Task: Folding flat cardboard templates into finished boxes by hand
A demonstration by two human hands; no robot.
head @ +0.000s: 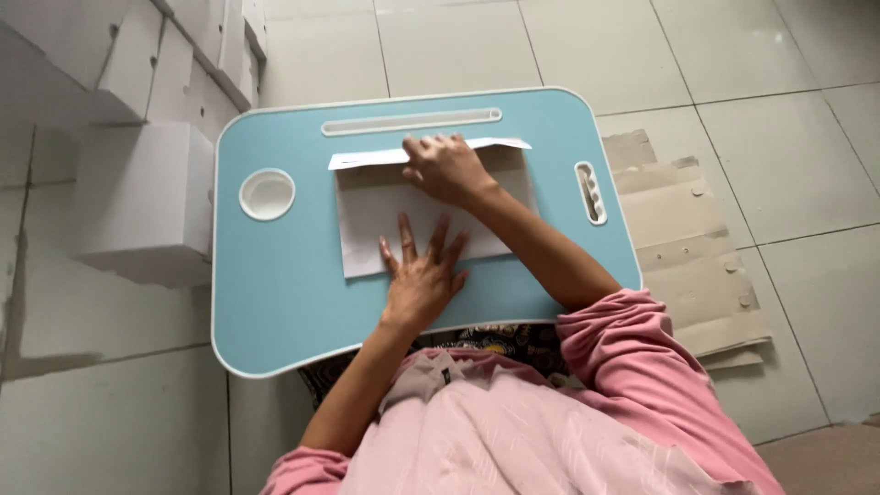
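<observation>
Blue lap table [275,302], hands flat on paper [367,229]

hands [446,170] hide part of the paper sheet [367,225].

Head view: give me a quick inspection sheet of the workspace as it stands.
Surface: light blue lap table with a white rim, a round cup recess, a long slot at the far edge and a small side slot.
Job's things: white cardboard sheet lying flat, its far flap folded over.
Clutter: nothing seen on the table.
Hands: left hand flat on the sheet's near edge; right hand pressing the fold, fingers bent.
Cables: nothing seen.
Surroundings: tiled floor, white boxes stacked left, brown cardboard lying right.
</observation>
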